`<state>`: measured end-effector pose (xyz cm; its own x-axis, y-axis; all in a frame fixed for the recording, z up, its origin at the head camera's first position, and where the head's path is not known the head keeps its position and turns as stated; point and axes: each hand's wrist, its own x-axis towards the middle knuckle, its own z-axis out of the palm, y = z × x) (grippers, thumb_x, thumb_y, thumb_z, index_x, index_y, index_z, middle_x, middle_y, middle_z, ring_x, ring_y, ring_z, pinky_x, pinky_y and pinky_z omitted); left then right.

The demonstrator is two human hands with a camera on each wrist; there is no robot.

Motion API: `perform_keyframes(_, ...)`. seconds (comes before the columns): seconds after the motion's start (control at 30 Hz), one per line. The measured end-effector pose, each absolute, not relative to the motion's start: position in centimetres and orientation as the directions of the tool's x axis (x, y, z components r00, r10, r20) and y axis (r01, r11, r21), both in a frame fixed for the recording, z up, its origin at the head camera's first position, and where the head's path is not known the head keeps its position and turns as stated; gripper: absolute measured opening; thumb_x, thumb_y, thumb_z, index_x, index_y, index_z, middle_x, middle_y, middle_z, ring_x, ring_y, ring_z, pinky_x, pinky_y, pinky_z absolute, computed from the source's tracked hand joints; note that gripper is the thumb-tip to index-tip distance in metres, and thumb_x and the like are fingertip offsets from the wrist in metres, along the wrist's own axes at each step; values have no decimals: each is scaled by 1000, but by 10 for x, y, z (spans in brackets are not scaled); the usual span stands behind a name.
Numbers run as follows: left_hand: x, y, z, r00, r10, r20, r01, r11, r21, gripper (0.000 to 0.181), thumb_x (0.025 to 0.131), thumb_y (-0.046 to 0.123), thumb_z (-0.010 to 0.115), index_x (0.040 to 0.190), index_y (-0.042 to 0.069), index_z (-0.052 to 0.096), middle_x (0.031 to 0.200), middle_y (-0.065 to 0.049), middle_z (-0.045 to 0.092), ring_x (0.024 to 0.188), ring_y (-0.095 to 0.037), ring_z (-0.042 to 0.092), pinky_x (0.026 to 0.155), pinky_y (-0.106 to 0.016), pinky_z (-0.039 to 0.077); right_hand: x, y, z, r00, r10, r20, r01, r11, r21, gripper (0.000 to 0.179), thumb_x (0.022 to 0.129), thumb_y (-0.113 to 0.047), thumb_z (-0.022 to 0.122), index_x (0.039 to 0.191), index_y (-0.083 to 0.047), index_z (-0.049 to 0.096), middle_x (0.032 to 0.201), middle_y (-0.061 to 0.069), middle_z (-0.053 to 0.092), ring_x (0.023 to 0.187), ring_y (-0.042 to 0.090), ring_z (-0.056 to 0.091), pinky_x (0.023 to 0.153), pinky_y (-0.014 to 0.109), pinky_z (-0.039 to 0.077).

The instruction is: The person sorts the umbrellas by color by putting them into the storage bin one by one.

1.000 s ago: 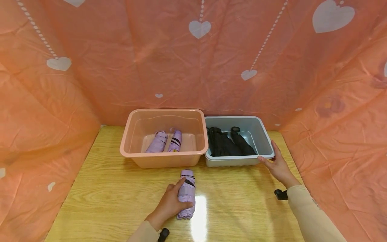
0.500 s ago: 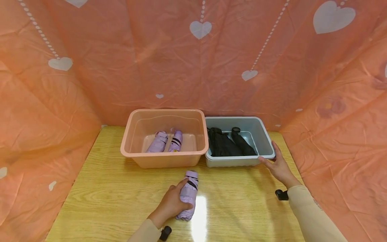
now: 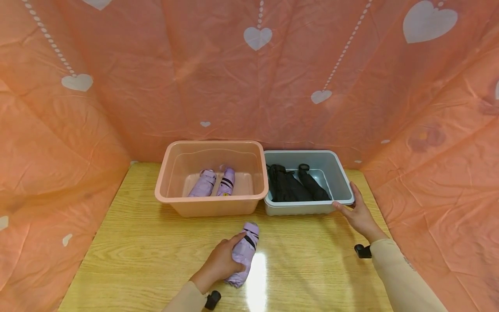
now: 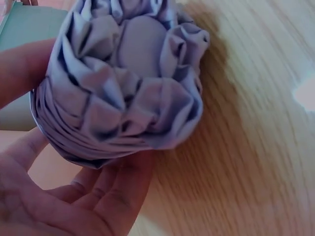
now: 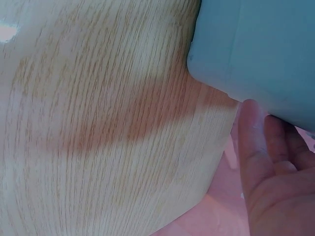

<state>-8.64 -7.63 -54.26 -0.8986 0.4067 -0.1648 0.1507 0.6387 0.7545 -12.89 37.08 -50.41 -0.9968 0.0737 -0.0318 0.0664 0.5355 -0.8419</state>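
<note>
My left hand [image 3: 221, 260] grips a folded lilac umbrella [image 3: 249, 245] with black stripes, low over the wooden table in front of the bins. Its gathered fabric end [image 4: 128, 93] faces the camera in the left wrist view, thumb and fingers round its sides. My right hand [image 3: 360, 219] holds the front right corner of the grey bin [image 3: 300, 209], thumb at the front rim and fingers along the side. In the right wrist view, those fingers [image 5: 253, 142] touch the bin's outer wall [image 5: 256, 54]. Black folded umbrellas [image 3: 290, 186] lie inside the grey bin.
A peach bin [image 3: 212, 207] stands left of the grey one, their rims touching. Two lilac umbrellas, one on the left [image 3: 202, 184] and one on the right [image 3: 226, 182], lie in it. An orange curtain [image 3: 218, 86] with white hearts encloses the wooden table [image 3: 128, 242].
The lilac umbrella in my left hand has turned, its striped end swinging to the right and slightly nearer. My right hand and both bins have stayed in place.
</note>
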Motion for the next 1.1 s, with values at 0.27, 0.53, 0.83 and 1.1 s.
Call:
perform_keyframes(0.27, -87, -82, -545, -893, 419, -162, 154, 624, 766, 97, 61, 10, 88, 148, 24, 50, 109, -17, 58, 86, -26, 55, 72, -44, 48, -127, 370, -503, -997, 76, -24, 62, 547, -835, 100, 98, -30, 66, 160, -14, -11, 148, 35, 30, 128, 47, 41, 80, 8, 38)
perform_keyframes(0.53, -87, -87, -546, -895, 431, -118, 174, 579, 797, 95, 66, 8, 88, 150, 26, 48, 110, -15, 56, 86, -24, 54, 73, -42, 48, -125, 365, -495, -997, 64, -45, 73, 539, -839, 99, 99, -27, 66, 159, -11, -12, 148, 36, 28, 129, 48, 40, 79, 6, 37)
perform_keyframes(0.83, -85, -95, -530, -876, 480, -51, 124, 326, 937, 91, 73, -1, 84, 152, 24, 46, 130, -18, 52, 95, -24, 54, 75, -33, 51, -124, 364, -492, -997, 68, -40, 71, 547, -834, 99, 99, -25, 66, 159, -8, -11, 146, 37, 30, 127, 48, 41, 78, 6, 37)
perform_keyframes(1.1, -80, -101, -496, -830, 557, 5, 104, 147, 984, 81, 79, -2, 81, 150, 23, 49, 144, -12, 46, 108, -33, 54, 78, -33, 57, -126, 369, -501, -997, 64, -32, 62, 543, -838, 101, 98, -32, 66, 159, -14, -12, 147, 35, 30, 128, 47, 41, 80, 9, 39)
